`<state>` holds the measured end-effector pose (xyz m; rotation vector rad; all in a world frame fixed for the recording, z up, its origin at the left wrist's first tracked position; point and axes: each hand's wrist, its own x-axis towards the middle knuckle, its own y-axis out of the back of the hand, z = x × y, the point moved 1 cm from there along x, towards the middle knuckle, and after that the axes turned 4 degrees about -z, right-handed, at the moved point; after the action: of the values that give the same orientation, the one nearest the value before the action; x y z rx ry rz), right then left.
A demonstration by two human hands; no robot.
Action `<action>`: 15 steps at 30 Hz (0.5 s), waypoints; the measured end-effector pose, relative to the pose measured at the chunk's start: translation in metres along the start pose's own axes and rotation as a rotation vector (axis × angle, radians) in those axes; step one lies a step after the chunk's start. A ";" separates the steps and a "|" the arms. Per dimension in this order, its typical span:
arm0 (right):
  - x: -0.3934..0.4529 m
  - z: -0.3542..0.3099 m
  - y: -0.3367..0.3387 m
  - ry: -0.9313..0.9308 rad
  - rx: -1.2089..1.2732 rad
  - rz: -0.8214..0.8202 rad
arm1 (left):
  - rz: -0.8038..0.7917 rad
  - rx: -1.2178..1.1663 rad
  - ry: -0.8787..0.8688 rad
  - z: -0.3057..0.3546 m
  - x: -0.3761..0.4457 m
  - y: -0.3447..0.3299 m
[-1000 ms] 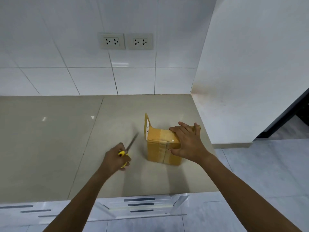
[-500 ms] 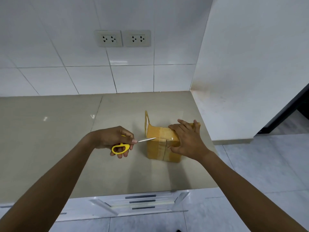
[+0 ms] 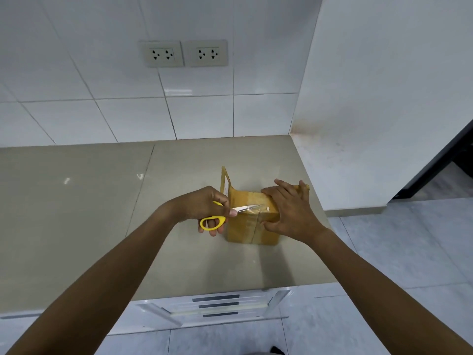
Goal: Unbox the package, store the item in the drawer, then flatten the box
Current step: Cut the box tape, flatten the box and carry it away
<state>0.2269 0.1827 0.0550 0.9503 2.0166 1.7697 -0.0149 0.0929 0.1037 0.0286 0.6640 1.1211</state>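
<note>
White wall tiles back a beige counter (image 3: 107,226), where a small brown taped cardboard box (image 3: 245,226) stands near the right edge, one flap (image 3: 225,179) raised. Its top is pressed flat by the right hand (image 3: 289,211), fingers spread. Closed around yellow-handled scissors (image 3: 220,217), the left hand (image 3: 204,208) lays the blades on the box's taped top.

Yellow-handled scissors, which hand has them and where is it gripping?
The left hand holds the yellow-handled scissors by the handle loops, blades on the brown cardboard box. The right hand steadies the box's top.
</note>
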 end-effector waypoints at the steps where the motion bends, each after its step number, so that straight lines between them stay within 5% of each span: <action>1: 0.000 -0.001 0.001 -0.001 -0.001 -0.005 | 0.014 0.014 -0.016 0.000 -0.001 -0.001; 5: 0.003 -0.007 0.002 -0.004 -0.001 -0.039 | 0.121 -0.123 -0.205 0.002 -0.012 -0.006; 9: 0.003 -0.008 0.006 -0.013 0.006 -0.077 | 0.477 -0.264 -0.330 0.007 -0.019 0.000; 12: 0.001 -0.011 0.010 -0.028 0.049 -0.045 | 0.727 -0.404 -0.204 -0.021 -0.024 -0.001; 15: -0.003 -0.016 0.012 0.000 0.055 0.057 | 0.721 -0.388 0.028 -0.073 -0.024 -0.021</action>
<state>0.2225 0.1691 0.0687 1.0338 2.0671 1.7516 -0.0408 0.0413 0.0489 -0.0866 0.4541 1.9355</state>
